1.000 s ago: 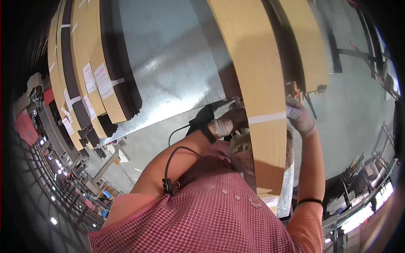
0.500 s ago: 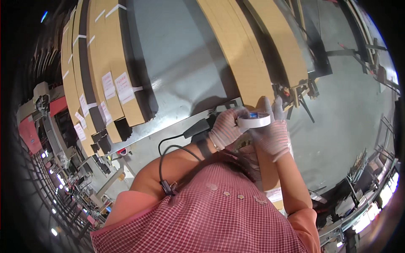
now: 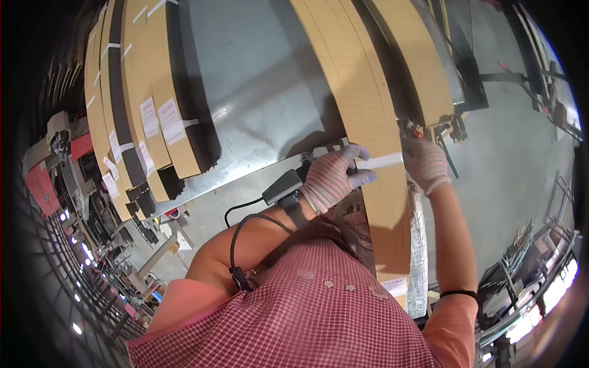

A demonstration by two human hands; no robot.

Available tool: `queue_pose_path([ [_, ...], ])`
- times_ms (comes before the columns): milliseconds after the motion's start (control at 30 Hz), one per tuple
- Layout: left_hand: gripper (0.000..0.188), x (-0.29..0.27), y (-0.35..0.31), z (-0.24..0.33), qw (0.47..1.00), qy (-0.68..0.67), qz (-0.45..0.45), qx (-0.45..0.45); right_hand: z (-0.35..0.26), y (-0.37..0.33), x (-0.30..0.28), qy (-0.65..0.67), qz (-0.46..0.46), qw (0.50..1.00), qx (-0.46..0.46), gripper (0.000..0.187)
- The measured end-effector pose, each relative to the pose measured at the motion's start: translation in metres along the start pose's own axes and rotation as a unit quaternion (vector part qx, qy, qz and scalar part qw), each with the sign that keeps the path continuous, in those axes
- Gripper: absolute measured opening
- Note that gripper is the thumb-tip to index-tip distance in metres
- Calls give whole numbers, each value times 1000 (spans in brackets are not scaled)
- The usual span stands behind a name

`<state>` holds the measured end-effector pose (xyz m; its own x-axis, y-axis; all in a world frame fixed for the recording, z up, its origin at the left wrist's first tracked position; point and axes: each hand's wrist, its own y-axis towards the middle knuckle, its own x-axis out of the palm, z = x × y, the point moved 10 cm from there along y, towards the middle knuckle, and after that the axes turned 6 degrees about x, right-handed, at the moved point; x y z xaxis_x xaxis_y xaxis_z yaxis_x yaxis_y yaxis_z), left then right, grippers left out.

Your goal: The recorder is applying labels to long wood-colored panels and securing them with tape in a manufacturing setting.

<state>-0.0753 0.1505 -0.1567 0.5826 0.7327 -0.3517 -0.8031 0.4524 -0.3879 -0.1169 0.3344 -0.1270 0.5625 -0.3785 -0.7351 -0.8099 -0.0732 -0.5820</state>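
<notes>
A white strip of adhesive tape (image 3: 381, 161) spans a long brown cardboard box (image 3: 350, 67) in front of me. At the strip's left end is my left hand (image 3: 331, 179), in a striped pale glove, its thumb and forefinger spread apart. My right hand (image 3: 426, 164), gloved alike, is at the strip's right end by the box's edge. Its fingers look curled and are blurred; what they hold is hidden. The tape roll itself cannot be made out. A dark device with a cable (image 3: 283, 186) is strapped to my left wrist.
Several long cardboard boxes with white labels (image 3: 170, 121) lie side by side at the left on a grey table (image 3: 257, 80). Another long box (image 3: 423, 67) lies to the right. The taped box's near end carries a label (image 3: 394, 286) beside my apron (image 3: 331, 306).
The white tape roll seen between my hands has given way to a strip across the box. My right hand has moved right and its fingers have curled; my left thumb and forefinger have spread.
</notes>
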Motion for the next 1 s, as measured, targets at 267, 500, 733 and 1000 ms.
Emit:
queue_pose_path([
  [267,47,-40,7,-19,980,-67,190,-5,30,-25,49,213,80,971,-73,51],
  [500,82,81,-86,-2,960,-101,-248,-86,38,-117,68,291,-167,942,-9,60],
  [733,49,24,-19,-30,919,-385,-10,-78,20,-47,73,255,-86,963,-20,54],
  [1000,56,9,-47,-25,947,-312,39,-61,-29,-51,8,126,-79,988,-32,56],
])
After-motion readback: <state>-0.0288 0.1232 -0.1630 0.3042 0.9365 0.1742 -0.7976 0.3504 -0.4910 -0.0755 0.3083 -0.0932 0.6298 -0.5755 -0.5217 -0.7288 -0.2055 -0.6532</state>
